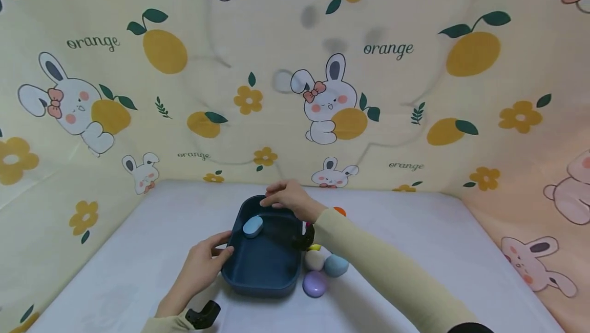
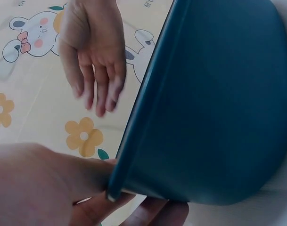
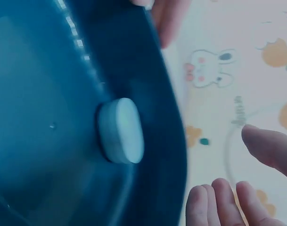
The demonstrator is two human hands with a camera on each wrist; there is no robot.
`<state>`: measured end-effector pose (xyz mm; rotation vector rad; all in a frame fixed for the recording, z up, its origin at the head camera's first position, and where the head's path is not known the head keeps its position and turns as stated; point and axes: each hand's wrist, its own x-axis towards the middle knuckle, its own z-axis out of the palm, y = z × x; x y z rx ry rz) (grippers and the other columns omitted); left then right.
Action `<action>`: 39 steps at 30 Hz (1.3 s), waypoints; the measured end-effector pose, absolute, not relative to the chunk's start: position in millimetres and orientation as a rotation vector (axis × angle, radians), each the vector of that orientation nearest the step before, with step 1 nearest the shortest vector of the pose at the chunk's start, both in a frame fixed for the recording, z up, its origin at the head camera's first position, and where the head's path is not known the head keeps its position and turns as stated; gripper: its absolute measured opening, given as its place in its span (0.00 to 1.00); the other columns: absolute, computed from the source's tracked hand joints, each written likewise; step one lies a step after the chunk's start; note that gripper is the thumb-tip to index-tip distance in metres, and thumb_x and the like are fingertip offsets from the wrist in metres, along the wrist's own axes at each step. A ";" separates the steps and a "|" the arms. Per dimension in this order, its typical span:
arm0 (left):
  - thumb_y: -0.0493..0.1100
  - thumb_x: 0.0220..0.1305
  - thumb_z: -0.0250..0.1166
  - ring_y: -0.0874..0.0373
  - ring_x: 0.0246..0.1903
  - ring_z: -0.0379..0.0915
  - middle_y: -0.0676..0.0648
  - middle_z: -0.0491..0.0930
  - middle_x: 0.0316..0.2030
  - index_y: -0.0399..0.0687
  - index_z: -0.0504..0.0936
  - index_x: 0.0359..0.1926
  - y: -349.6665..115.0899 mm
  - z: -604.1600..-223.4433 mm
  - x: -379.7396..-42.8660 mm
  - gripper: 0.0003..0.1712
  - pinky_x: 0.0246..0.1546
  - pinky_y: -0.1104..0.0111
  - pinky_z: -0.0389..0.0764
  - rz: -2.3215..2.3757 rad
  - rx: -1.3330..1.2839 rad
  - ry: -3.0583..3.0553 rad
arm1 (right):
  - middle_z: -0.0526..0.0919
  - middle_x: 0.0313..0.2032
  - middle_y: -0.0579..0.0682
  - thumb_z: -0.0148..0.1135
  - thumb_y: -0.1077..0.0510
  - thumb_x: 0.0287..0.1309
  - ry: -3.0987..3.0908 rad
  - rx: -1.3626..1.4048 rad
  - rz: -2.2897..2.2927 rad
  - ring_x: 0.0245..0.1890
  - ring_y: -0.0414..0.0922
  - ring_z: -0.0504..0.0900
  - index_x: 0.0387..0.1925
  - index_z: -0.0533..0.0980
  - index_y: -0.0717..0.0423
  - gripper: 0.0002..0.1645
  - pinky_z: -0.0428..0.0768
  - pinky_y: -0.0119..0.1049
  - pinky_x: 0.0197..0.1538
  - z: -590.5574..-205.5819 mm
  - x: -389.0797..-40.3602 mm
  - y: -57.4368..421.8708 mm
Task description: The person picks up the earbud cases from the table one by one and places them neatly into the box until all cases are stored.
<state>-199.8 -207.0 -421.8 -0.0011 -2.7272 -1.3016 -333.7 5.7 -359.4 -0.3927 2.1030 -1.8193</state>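
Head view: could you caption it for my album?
Left hand grips a blue bin, one block inside; right hand near its far end.

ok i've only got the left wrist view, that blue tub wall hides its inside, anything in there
Observer: Yes, a light blue block is inside the blue tub, by its left wall toward the far end.

Operator: anything lying outside, on its right

Observer: Yes, the head view shows a purple piece, a cream piece and a blue-grey piece beside the right wall.

Operator: and at the far end

Observer: In the head view the right hand is there, by the far rim; I can't tell whether it touches.
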 end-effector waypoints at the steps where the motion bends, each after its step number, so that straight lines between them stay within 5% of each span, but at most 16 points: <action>1: 0.38 0.68 0.64 0.45 0.47 0.80 0.37 0.78 0.55 0.38 0.75 0.64 -206.9 -421.5 -199.3 0.24 0.41 0.56 0.84 -1.297 0.000 -2.730 | 0.82 0.45 0.59 0.72 0.67 0.53 2.101 -0.402 -1.833 0.43 0.48 0.82 0.51 0.77 0.68 0.23 0.78 0.45 0.55 -356.2 -332.1 9.0; 22: 0.38 0.68 0.64 0.44 0.47 0.79 0.36 0.77 0.56 0.38 0.74 0.64 -205.7 -420.1 -197.3 0.25 0.41 0.56 0.84 -1.282 -0.004 -2.742 | 0.82 0.49 0.54 0.72 0.57 0.57 2.234 -0.418 -1.915 0.49 0.52 0.81 0.53 0.78 0.58 0.23 0.77 0.46 0.57 -334.0 -295.9 94.5; 39: 0.38 0.69 0.63 0.42 0.48 0.79 0.35 0.77 0.56 0.38 0.73 0.65 -207.2 -416.8 -198.0 0.25 0.42 0.55 0.83 -1.258 -0.036 -2.753 | 0.82 0.49 0.57 0.69 0.56 0.61 2.268 -0.075 -2.025 0.50 0.51 0.80 0.56 0.76 0.63 0.24 0.74 0.48 0.60 -355.8 -264.6 152.2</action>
